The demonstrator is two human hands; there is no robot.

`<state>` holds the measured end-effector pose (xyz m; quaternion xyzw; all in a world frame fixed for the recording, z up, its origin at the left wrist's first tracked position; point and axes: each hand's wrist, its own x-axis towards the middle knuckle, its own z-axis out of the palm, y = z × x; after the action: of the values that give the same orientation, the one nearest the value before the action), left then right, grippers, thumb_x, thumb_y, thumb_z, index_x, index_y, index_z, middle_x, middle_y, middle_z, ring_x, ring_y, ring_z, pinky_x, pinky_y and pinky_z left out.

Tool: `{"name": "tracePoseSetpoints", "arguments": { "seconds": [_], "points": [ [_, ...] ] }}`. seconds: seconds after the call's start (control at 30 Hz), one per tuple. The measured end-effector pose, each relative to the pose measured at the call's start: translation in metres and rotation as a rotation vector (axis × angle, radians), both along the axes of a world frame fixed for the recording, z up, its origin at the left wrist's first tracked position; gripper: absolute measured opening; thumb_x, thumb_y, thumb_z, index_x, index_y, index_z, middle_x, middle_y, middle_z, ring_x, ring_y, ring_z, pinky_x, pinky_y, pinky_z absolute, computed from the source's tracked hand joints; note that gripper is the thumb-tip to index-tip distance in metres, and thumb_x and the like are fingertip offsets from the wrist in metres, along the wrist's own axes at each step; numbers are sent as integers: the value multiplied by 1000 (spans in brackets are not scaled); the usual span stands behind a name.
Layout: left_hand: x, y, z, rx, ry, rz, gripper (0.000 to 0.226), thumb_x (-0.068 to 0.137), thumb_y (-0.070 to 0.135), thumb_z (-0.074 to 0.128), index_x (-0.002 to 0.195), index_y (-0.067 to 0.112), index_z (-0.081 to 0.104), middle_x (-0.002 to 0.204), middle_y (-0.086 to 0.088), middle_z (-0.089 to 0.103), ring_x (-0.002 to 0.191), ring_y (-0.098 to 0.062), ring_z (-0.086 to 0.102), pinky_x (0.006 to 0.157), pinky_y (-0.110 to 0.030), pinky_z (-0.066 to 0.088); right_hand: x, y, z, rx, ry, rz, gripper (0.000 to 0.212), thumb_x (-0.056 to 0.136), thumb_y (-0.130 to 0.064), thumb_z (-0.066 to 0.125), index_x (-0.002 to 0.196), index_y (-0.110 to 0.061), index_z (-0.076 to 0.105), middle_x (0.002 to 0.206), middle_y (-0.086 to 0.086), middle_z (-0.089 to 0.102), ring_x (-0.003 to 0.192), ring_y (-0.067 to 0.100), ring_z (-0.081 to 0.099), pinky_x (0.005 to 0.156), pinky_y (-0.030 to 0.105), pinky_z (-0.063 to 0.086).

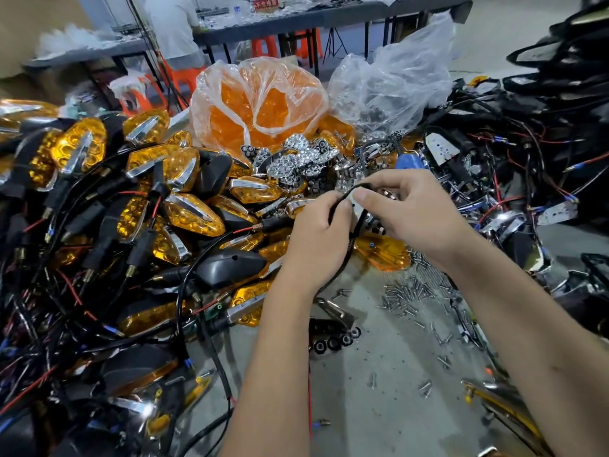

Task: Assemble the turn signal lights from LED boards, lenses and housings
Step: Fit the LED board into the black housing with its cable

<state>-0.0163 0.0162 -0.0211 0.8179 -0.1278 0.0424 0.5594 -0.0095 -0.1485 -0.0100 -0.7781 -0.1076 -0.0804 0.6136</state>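
Head view looks down on both hands meeting over a cluttered grey surface (379, 407). The left hand (316, 239) is curled round a black wire (349, 240), pinching it between thumb and forefinger; the right hand (408, 209) pinches the same wire's loop from above, with a small pale part, probably an LED board, half hidden between the two hands. Finished amber lights (194, 212) with black housings lie heaped to the left, a bag of orange lenses (260, 107) stands behind, and loose screws (415, 291) are scattered just right of the forearms. I judge the wire limp and light, best held close to the board so the solder joints are not strained; the board looks thin and stiff, safer gripped by its edges. A red sign (266, 3) on the far bench carries writing too blurred to read.
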Motion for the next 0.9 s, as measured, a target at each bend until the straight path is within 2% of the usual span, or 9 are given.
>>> {"name": "tracePoseSetpoints", "arguments": {
  "seconds": [0.07, 0.13, 0.27, 0.37, 0.5, 0.63, 0.9],
  "points": [
    [-2, -2, 2, 0, 3, -20, 32, 110, 27, 44, 79, 18, 51, 62, 14, 45, 57, -12, 39, 59, -39, 34, 1, -2, -1, 10, -11, 4, 11, 96, -26, 72, 92, -18, 78, 54, -9, 54, 44, 10, 42, 45, 23, 36],
    [-3, -2, 3, -18, 20, -20, 27, 109, 30, 47, 84, 22, 54, 63, 18, 50, 56, -8, 43, 56, -32, 37, 1, -4, 0, 7, -42, -10, 11, 94, -28, 71, 91, -20, 78, 51, -2, 52, 44, 18, 41, 45, 28, 36],
    [-4, 1, 4, -106, 141, -103, 18, 107, 34, 54, 104, 16, 59, 74, -2, 64, 49, -15, 54, 46, -25, 40, 1, -4, 1, 32, -103, -77, 11, 92, -29, 69, 88, -25, 78, 48, -1, 53, 40, 17, 44, 43, 28, 39],
    [-5, 1, 3, -125, 176, -141, 20, 108, 30, 53, 100, 12, 59, 60, 1, 54, 44, -10, 42, 42, -20, 32, 0, -6, 1, 54, -104, -87, 12, 94, -29, 69, 89, -26, 78, 49, 2, 56, 41, 16, 47, 45, 27, 42],
    [-5, 0, 4, -184, 179, -155, 18, 109, 26, 52, 95, 15, 56, 61, 8, 40, 45, -5, 34, 43, -17, 28, -3, -4, 4, 42, -147, -98, 13, 96, -27, 69, 88, -26, 78, 51, 7, 61, 42, 18, 53, 47, 29, 49],
    [-6, 0, 5, -195, 185, -165, 19, 109, 27, 52, 91, 23, 57, 61, 11, 40, 45, -4, 34, 42, -15, 28, -4, -3, 5, 35, -144, -110, 12, 95, -28, 69, 88, -27, 78, 52, 8, 62, 43, 18, 56, 48, 28, 50],
    [-4, 2, 3, -193, 160, -187, 11, 104, 34, 54, 100, 25, 58, 58, 17, 45, 45, -3, 40, 45, -17, 32, -4, -3, 6, 28, -168, -91, 9, 95, -27, 69, 91, -26, 78, 53, 9, 63, 42, 21, 57, 49, 34, 54]
  ]
}}
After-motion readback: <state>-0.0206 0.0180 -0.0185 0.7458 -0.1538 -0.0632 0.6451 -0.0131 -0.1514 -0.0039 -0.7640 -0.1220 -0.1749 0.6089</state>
